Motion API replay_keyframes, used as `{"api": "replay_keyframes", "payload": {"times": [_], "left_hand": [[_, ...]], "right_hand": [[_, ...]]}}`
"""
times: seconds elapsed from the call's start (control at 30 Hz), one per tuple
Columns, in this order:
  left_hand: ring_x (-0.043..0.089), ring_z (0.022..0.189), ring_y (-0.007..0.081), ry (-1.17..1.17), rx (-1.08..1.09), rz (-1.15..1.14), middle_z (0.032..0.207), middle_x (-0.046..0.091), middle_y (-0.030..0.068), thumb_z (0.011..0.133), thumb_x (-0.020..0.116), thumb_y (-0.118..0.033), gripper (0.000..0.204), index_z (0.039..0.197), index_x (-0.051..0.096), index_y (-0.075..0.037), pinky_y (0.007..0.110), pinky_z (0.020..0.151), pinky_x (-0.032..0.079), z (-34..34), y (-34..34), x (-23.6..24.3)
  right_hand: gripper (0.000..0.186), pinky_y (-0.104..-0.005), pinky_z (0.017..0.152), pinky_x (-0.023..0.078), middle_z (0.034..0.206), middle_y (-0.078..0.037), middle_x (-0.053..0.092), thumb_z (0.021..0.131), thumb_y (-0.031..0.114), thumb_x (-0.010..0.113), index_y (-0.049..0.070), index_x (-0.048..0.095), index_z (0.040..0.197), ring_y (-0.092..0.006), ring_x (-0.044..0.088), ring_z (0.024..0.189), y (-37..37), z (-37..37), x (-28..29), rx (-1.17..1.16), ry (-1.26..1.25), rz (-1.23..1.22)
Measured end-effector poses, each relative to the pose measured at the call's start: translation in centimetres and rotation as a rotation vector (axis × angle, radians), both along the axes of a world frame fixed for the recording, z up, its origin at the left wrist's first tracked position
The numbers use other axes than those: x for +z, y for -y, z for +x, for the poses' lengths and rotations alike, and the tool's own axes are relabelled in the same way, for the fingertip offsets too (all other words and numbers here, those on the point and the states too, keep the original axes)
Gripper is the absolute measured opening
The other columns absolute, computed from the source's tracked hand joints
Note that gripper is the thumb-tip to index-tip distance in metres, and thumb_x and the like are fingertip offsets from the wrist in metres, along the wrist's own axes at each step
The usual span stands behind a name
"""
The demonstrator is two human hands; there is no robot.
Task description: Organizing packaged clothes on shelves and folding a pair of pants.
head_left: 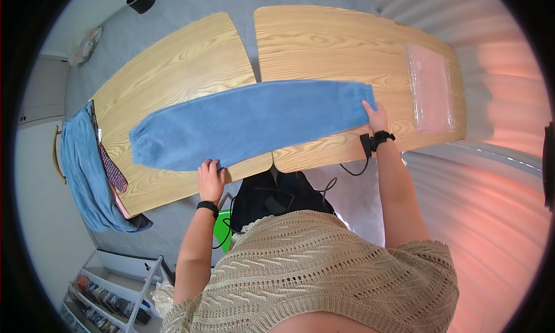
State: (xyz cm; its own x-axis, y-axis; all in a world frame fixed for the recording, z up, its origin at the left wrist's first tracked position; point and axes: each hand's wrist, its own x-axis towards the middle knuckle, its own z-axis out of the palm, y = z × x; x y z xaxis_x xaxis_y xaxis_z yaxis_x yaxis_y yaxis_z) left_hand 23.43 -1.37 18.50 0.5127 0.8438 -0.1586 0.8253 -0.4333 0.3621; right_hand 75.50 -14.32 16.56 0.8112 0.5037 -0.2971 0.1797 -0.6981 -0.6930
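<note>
A pair of light-blue pants (254,122), folded lengthwise into a long strip, lies across two wooden tables and bridges the gap between them. Gathered elastic shows at its left end and at its right end. My right hand (376,117) grips the right end, with the thumb on top and the fingers partly hidden. At the near edge, left of the middle, my left hand (211,180) pinches the cloth between thumb and fingers. Both wrists wear black bands, and the right one carries a small black device (366,143) with a cable.
More blue garments (84,165) hang over the left table's (191,53) outer edge. A clear plastic bag (430,90) lies on the right table (329,35). Behind stand a black bin (140,0) and, lower left, a shelf rack (110,298). Something green (222,231) is below the table.
</note>
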Motion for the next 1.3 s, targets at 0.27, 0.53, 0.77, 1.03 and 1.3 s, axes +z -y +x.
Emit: {"api": "replay_keyframes", "payload": {"times": [0.27, 0.53, 0.77, 1.03, 1.3], "left_hand": [[0.054, 0.089, 0.0289, -0.055, -0.102, 0.103, 0.098, 0.055, 0.0091, 0.070, 0.058, -0.008, 0.027, 0.097, 0.058, -0.010, 0.040, 0.073, 0.048, 1.6, -0.8, -0.3], [0.052, 0.089, 0.0314, -0.034, -0.015, 0.019, 0.093, 0.053, 0.0115, 0.070, 0.055, -0.001, 0.024, 0.092, 0.058, -0.008, 0.041, 0.076, 0.046, 2.2, 0.2, -0.1], [0.051, 0.089, 0.0319, -0.035, -0.026, -0.048, 0.093, 0.052, 0.0116, 0.069, 0.058, -0.004, 0.024, 0.092, 0.056, -0.007, 0.041, 0.076, 0.045, 2.5, -0.3, 0.6], [0.057, 0.080, 0.0329, 0.233, -0.116, -0.211, 0.083, 0.057, 0.0141, 0.070, 0.056, -0.005, 0.018, 0.087, 0.061, -0.002, 0.040, 0.070, 0.047, 3.0, -2.1, 1.0], [0.058, 0.076, 0.0318, 0.265, -0.166, -0.347, 0.082, 0.059, 0.0139, 0.069, 0.055, -0.009, 0.022, 0.089, 0.063, -0.001, 0.039, 0.069, 0.048, 3.4, -2.7, 4.0]], "right_hand": [[0.046, -0.0399, 0.078, 0.045, 0.093, -0.023, 0.061, 0.076, 0.036, 0.070, -0.004, 0.059, 0.095, -0.0349, 0.059, 0.088, 3.1, 2.3, -3.9, -0.070, 0.321, -0.229], [0.036, -0.0407, 0.078, 0.046, 0.093, -0.020, 0.063, 0.081, 0.031, 0.065, -0.002, 0.060, 0.096, -0.0341, 0.059, 0.089, 2.0, 4.2, -2.1, 0.009, 0.340, -0.243], [0.024, -0.0408, 0.084, 0.044, 0.101, -0.017, 0.062, 0.079, 0.013, 0.060, 0.002, 0.060, 0.100, -0.0332, 0.056, 0.098, -4.3, -6.9, 5.1, 0.325, 0.527, 0.089], [0.026, -0.0363, 0.084, 0.041, 0.096, -0.007, 0.060, 0.073, 0.012, 0.063, 0.008, 0.060, 0.099, -0.0245, 0.054, 0.097, -8.6, -24.3, 5.3, 1.535, 0.232, 0.288], [0.027, -0.0319, 0.076, 0.045, 0.099, -0.005, 0.055, 0.076, 0.016, 0.053, 0.007, 0.054, 0.102, -0.0222, 0.053, 0.095, -7.1, -30.5, 2.2, 1.374, 0.763, 0.202]]}}
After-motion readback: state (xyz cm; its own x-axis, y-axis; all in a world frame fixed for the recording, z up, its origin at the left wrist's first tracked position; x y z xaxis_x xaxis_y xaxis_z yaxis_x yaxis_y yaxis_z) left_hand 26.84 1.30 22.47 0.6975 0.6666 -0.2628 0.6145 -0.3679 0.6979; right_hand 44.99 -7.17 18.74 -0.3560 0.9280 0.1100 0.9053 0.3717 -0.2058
